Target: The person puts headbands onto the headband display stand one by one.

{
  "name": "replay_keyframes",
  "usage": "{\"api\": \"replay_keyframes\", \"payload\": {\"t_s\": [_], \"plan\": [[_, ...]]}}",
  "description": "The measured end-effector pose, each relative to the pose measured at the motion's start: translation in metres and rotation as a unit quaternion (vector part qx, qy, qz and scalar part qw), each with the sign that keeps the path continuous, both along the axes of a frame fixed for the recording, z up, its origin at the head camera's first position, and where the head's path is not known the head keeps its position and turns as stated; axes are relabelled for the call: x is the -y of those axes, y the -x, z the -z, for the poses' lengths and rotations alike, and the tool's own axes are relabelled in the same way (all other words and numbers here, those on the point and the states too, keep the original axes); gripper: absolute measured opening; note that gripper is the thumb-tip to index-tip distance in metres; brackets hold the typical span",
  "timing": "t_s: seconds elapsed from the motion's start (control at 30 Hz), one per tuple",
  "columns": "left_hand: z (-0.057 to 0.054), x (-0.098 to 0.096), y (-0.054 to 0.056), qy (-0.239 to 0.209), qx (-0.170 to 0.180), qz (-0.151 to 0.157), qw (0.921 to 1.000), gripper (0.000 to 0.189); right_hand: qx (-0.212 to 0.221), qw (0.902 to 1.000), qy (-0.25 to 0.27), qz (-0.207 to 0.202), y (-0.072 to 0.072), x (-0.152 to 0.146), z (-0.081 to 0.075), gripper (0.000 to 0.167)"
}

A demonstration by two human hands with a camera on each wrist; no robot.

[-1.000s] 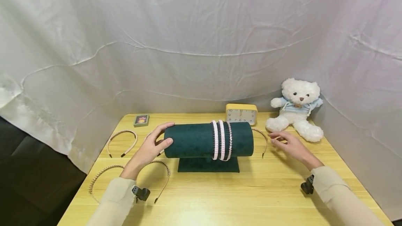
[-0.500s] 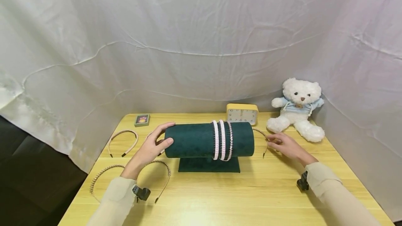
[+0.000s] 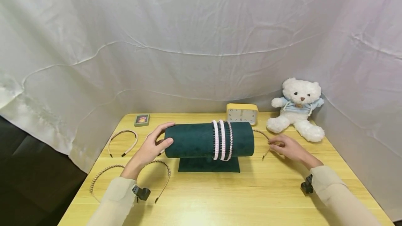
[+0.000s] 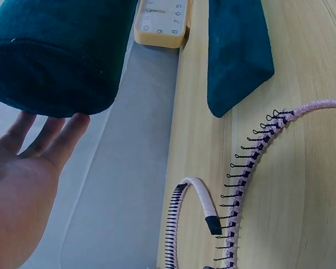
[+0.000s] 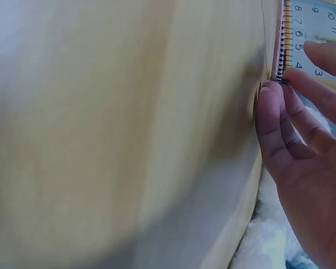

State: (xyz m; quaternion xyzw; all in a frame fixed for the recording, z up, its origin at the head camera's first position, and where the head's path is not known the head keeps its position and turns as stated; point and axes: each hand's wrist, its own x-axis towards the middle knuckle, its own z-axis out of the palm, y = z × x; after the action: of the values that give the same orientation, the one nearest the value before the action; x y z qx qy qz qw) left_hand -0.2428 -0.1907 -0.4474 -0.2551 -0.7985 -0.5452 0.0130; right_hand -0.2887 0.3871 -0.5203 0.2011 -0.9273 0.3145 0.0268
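A dark green velvet display stand stands mid-table with a horizontal roll on a base. Around its right half sit two pale pink headbands and a beaded headband. My left hand holds the roll's left end, thumb in front; in the left wrist view its fingers touch that end. To the right of the roll, my right hand pinches a thin toothed headband, partly hidden behind the roll. The right wrist view shows thumb and fingers meeting at this headband.
Several headbands lie at left, including a pale one and a beaded one. A small box lies at the back left. Behind the stand is a yellow clock; a white teddy bear sits at the back right.
My right hand has reached left to the headband beside the roll, taken hold of it, and shifted slightly right, the band turning a little. My left hand stays on the roll.
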Motion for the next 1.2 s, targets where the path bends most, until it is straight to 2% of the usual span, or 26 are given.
{"api": "replay_keyframes", "payload": {"t_s": [0.17, 0.4, 0.6, 0.77, 0.97, 1.2], "plan": [[-0.001, 0.0, -0.001, -0.003, -0.001, 0.001, 1.0, 0.057, -0.004, 0.9998, -0.015, 0.009, -0.014, -0.007, -0.004, 0.031], [0.0, 0.001, -0.001, 0.0, -0.004, 0.0, 1.0, 0.056, 0.013, 0.999, -0.033, 0.027, -0.031, -0.023, -0.009, 0.029], [-0.001, 0.001, -0.001, -0.001, -0.001, -0.002, 1.0, 0.056, 0.014, 0.998, -0.046, 0.04, -0.042, -0.038, -0.01, 0.031], [-0.001, 0.001, -0.001, -0.001, 0.0, 0.0, 1.0, 0.056, 0.007, 0.9981, -0.049, 0.036, -0.048, -0.046, -0.013, 0.029], [-0.001, 0.001, -0.001, 0.0, -0.003, -0.001, 1.0, 0.056, -0.003, 0.9978, -0.044, 0.049, -0.049, -0.047, -0.017, 0.029], [0.0, 0.0, 0.0, -0.004, 0.0, 0.003, 1.0, 0.058, 0.001, 0.998, -0.032, 0.055, -0.035, -0.042, -0.016, 0.03]]}}
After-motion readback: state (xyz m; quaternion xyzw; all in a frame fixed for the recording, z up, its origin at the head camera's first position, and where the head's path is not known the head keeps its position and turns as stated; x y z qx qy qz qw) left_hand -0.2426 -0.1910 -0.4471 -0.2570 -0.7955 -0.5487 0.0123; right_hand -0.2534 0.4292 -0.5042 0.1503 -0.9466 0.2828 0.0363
